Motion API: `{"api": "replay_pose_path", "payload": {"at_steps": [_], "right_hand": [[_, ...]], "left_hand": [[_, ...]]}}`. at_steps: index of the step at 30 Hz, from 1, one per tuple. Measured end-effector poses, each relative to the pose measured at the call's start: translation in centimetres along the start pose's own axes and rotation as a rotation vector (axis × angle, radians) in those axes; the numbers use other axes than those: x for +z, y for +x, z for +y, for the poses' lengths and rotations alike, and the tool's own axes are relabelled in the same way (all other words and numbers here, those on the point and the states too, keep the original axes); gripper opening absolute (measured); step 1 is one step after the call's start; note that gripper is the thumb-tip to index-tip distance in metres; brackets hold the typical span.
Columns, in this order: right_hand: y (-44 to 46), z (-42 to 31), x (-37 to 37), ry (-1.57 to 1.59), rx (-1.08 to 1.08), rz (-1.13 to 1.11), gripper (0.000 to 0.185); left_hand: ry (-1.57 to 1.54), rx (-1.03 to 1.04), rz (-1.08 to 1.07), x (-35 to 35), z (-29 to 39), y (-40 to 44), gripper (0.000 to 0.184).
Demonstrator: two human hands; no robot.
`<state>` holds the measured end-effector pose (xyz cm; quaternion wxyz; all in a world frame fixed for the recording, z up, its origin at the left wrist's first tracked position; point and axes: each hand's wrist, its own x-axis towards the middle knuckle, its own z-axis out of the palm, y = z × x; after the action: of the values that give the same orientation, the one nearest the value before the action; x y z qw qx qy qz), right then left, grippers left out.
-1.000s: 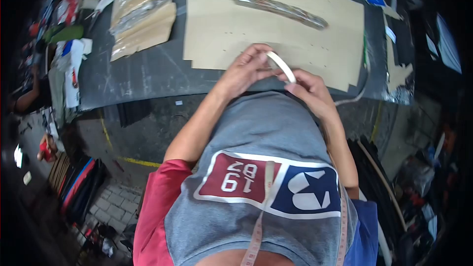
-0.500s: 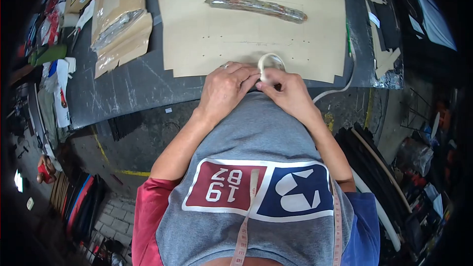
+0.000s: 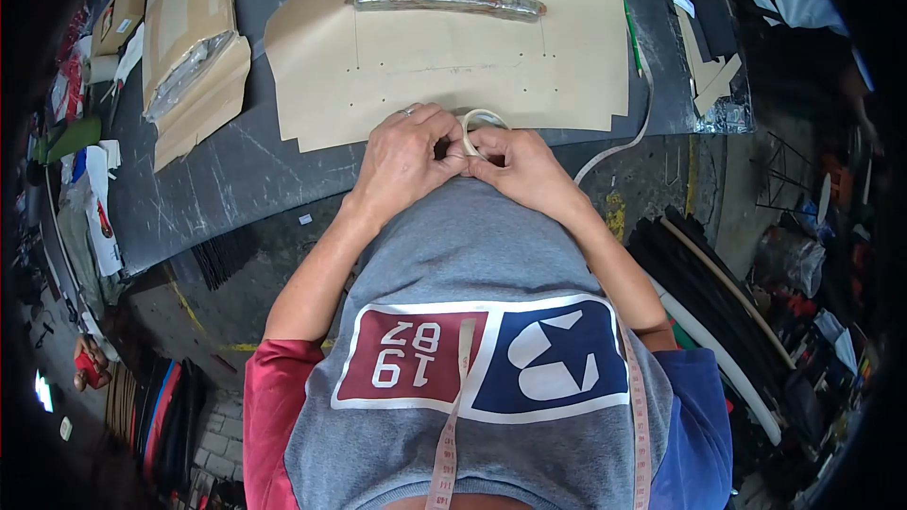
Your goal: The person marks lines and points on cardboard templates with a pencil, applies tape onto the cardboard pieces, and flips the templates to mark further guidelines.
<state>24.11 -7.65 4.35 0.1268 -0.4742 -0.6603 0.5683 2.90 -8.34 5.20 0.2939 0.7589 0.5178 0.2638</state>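
Observation:
My left hand [image 3: 406, 153] and my right hand [image 3: 526, 166] meet at the table's front edge, close to my shirt. Between them a cream-coloured strip [image 3: 469, 139] forms a loop, pinched in the fingers of both hands. Beyond the hands lies a large tan sheet [image 3: 312, 85] with small dots and pencil lines. On the sheet's far part rests a long, clear-wrapped bundle [image 3: 444, 0]. A measuring tape [image 3: 442, 458] hangs down over my shirt.
Cardboard packaging [image 3: 194, 28] lies left on the dark table [image 3: 203, 184]. A green pencil [image 3: 632, 38] and a thin pale cord [image 3: 646, 113] are to the right, near paper scraps [image 3: 718, 85]. A person in red [image 3: 90, 362] shows far left. Dark rolls [image 3: 690, 274] stand lower right.
The hands have drawn closer together and nearer to the shirt, and the strip has curled from an open arc into a loop. The view has shifted, so the table items appear further left.

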Motion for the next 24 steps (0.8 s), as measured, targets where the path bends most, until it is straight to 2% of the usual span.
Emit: {"api": "replay_pose_path", "payload": {"at_steps": [1,4,6,12,24], "right_hand": [[0.1,0.4,0.2,0.003,-0.002,-0.003,0.021],[0.3,1.1,1.0,0.422,0.060,0.043,0.022],[0.3,1.1,1.1,0.413,0.078,0.020,0.020],[0.3,0.4,0.0,0.266,0.146,-0.098,0.015],[0.6,0.9,0.1,0.161,0.106,-0.090,0.018]], "left_hand": [[-0.011,-0.008,-0.028,-0.1,-0.2,-0.1,0.014],[-0.078,-0.059,-0.020,0.1,-0.1,-0.7,0.015],[-0.191,-0.128,0.069,0.5,-0.1,-0.9,0.017],[-0.223,-0.128,-0.008,1.3,-0.8,-1.7,0.022],[-0.252,-0.175,0.008,1.6,-1.2,-2.0,0.019]]}}
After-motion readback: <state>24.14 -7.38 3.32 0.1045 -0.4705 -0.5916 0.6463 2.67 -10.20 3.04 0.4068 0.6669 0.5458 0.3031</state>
